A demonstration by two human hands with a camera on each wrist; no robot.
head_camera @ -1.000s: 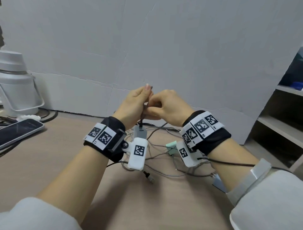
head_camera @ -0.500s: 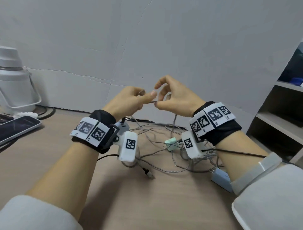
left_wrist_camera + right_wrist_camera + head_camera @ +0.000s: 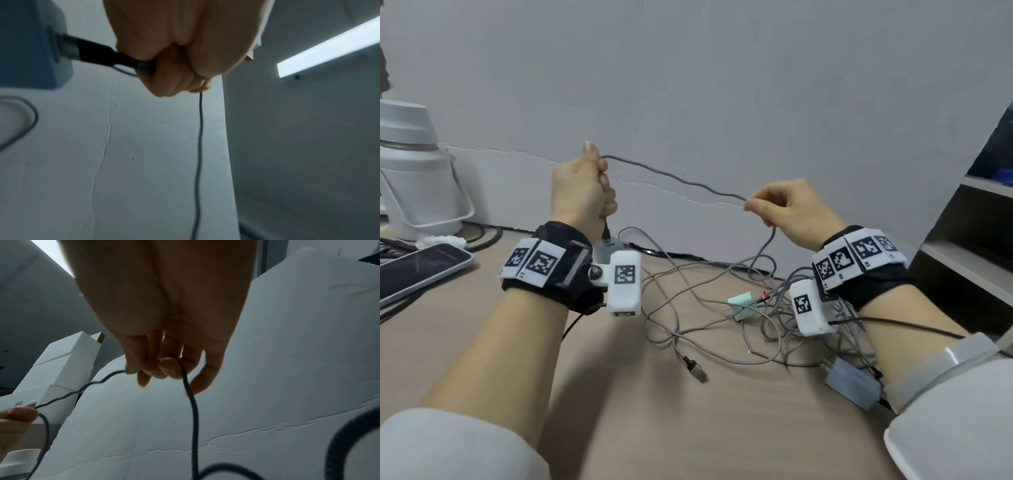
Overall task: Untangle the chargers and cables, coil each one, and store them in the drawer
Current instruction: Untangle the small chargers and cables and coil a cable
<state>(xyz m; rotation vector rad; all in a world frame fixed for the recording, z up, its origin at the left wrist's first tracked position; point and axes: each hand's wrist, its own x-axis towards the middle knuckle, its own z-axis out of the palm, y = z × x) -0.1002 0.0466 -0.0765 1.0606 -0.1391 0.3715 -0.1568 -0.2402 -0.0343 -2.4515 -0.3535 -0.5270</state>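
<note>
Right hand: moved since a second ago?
Yes. The right hand has swung right, away from the left hand, stretching the grey cable across the wall crack behind it.

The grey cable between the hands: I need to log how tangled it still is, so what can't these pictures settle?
- Where the grey cable ends: below the right hand it joins the cable pile, head view.
- The grip inside the left hand: curled fingers cover it, left wrist view.
- The grey charger: blurred, cut by the frame edge.
- The drawer: in no view.
</note>
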